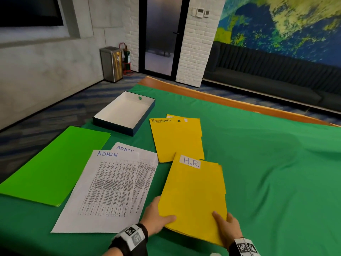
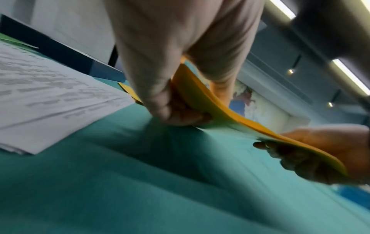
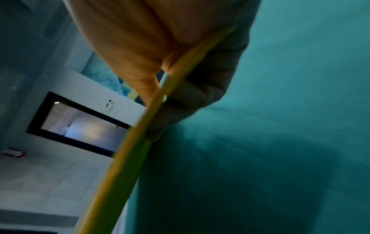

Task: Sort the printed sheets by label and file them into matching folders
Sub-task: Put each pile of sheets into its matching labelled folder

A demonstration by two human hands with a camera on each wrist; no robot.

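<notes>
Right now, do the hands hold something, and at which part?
Both hands hold the yellow H.R. folder by its near edge: the left hand grips the near left corner, the right hand the near right corner.

I see open green cloth [image 1: 276, 163] right of the H.R. folder [image 1: 193, 196]; to its left, ADMIN sheets [image 1: 110, 191], a green folder [image 1: 55, 163] and an open box [image 1: 123, 113] crowd the way.

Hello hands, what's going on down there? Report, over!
Left hand and right hand both grip the yellow H.R. card folder by its near edge, lifted off the green cloth. White ADMIN printed sheets beside it, unfiled. Nothing blocking.
</notes>
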